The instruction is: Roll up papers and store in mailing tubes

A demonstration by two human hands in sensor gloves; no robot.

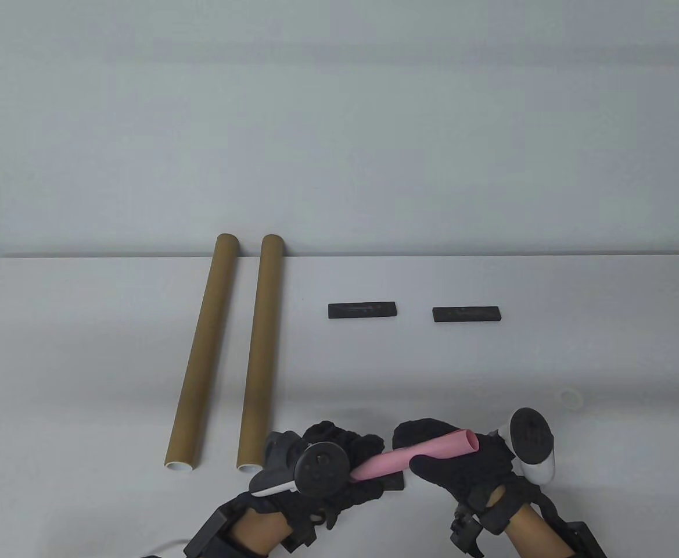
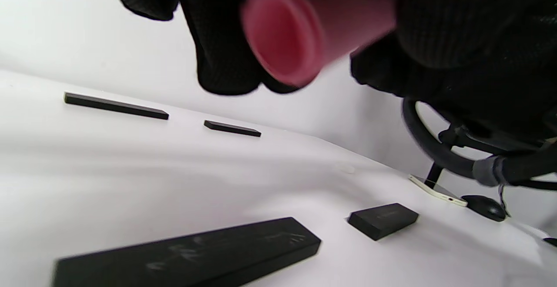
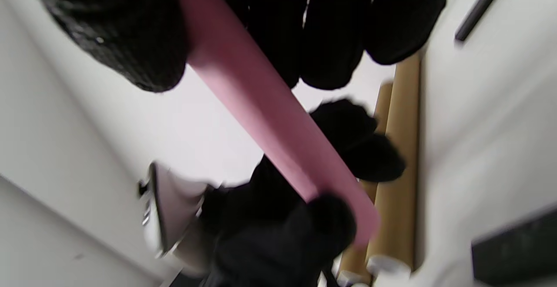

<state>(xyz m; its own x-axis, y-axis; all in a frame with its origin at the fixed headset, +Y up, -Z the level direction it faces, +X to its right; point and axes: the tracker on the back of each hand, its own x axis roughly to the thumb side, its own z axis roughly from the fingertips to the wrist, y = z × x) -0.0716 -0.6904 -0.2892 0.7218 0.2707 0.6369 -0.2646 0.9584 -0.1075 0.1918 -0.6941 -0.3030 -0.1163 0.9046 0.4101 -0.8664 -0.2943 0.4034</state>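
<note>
Smooth pink paper roll (image 1: 415, 457) was held above the table's near edge, both knit-gloved hands wrapped round it: left hand (image 1: 339, 459) low end, right hand (image 1: 461, 465) high end. Two brown cardboard tubes (image 1: 229, 349) lay to the left.

The table view looked down from the person's side across the white table (image 1: 83, 325) toward the back wall, taking in two tubes (image 1: 261, 349) and both hands at its bottom edge. The left wrist view sat low and close, facing right past the pink roll (image 2: 300, 26) to the black bars (image 2: 115, 105). The right wrist view, tilted, faced left along the same roll toward the tubes.
</note>
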